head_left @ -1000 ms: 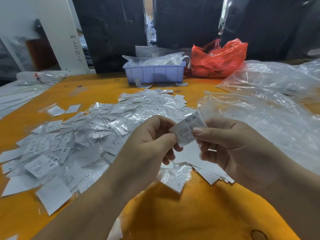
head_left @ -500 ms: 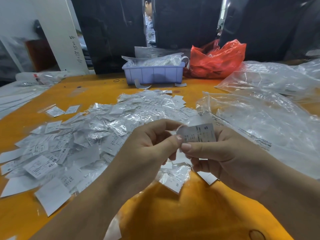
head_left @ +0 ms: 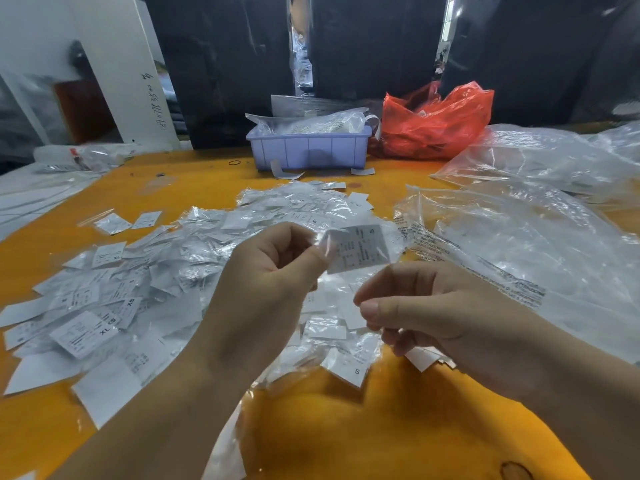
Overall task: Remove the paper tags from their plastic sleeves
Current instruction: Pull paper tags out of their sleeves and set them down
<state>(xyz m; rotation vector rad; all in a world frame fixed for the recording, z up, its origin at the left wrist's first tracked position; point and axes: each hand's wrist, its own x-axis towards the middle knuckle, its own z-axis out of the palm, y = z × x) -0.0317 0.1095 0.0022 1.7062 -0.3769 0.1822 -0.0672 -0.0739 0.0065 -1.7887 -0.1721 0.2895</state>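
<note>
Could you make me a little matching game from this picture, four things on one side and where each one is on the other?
Things:
1. paper tag in its clear sleeve
2. lilac plastic bin
3. red plastic bag
4. black rubber band

Places:
A. lying alone on the orange table, left of the bin
B. pinched in the left hand, held above the heap
C. at the far edge of the table, right of the bin
D. at the far middle of the table, with clear bags inside

Pairs: 1-B, 2-D, 3-C, 4-A

both hands [head_left: 273,271] [head_left: 436,310] raised, thumbs pinched against curled fingers.
</note>
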